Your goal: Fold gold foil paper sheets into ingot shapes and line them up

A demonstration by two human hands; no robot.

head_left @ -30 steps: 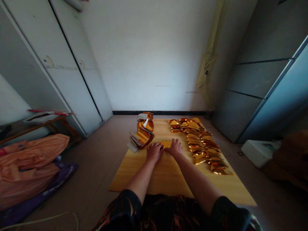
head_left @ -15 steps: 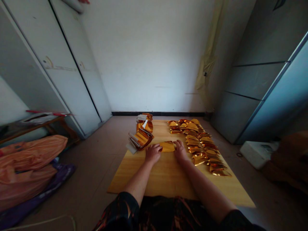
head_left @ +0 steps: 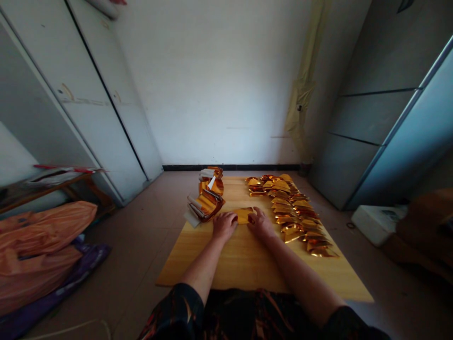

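A shiny gold foil paper [head_left: 244, 215] lies on the wooden board between my hands. My left hand [head_left: 224, 225] has its fingers closed on the paper's left end. At the other end, my right hand [head_left: 261, 224] grips the paper with bent fingers. Left of my hands stand stacks of gold foil sheets [head_left: 208, 204] with pale undersides, loosely curled. To the right, folded gold foil pieces [head_left: 283, 208] overlap in long rows that run toward the board's right edge.
The wooden board [head_left: 212, 264] rests low in front of me. Orange plastic bags [head_left: 46, 231] lie on the left, below a small shelf. Pale cabinets [head_left: 102, 94] rise at left, a grey refrigerator [head_left: 375, 113] at right. A white box [head_left: 374, 222] sits on the floor nearby.
My right hand has moved inward to the left along the gold foil paper, its fingers now more curled. The left hand stays nearly in place. The view has shifted slightly.
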